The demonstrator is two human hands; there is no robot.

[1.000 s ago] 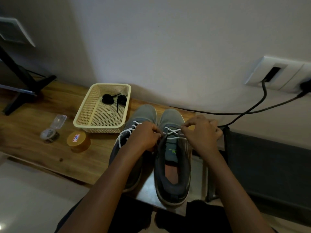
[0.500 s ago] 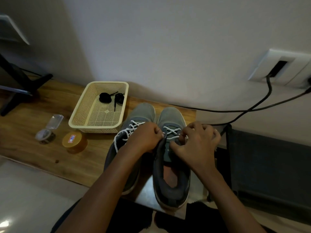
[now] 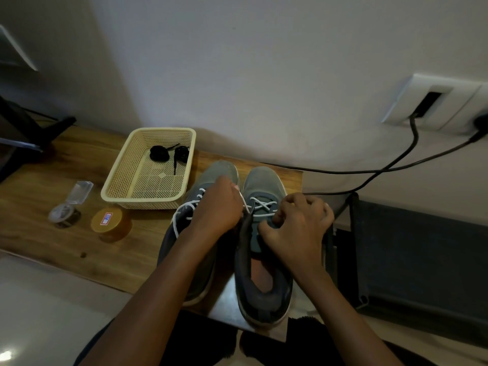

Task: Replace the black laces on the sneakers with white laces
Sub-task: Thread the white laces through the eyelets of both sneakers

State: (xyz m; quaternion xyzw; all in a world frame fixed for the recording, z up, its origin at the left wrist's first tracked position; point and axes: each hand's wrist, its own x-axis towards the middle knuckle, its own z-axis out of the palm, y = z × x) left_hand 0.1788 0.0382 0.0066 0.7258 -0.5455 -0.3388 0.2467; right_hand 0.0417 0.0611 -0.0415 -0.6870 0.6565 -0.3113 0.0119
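Observation:
Two grey sneakers stand side by side on the wooden table, toes toward the wall. The right sneaker (image 3: 262, 294) has a white lace (image 3: 262, 206) crossed over its front eyelets. My left hand (image 3: 220, 210) pinches one end of that lace, pulled up along the shoe's left side. My right hand (image 3: 298, 228) has curled fingers on the tongue and right eyelet area, apparently on the other lace end. The left sneaker (image 3: 190, 249) carries a white lace (image 3: 184, 210) and is partly hidden under my left arm. Rolled black laces (image 3: 167, 153) lie in the cream basket (image 3: 124, 191).
On the wooden table (image 3: 66, 241), left of the shoes, sit a small orange jar (image 3: 111, 223) and a clear flip-lid container (image 3: 66, 211). Black cables (image 3: 383, 167) run from the wall socket over a dark box (image 3: 422, 254) at right. A black stand (image 3: 31, 130) is far left.
My right hand has moved in from the shoe's right side onto the tongue and eyelets. My left hand has drawn the lace end up and toward the toe.

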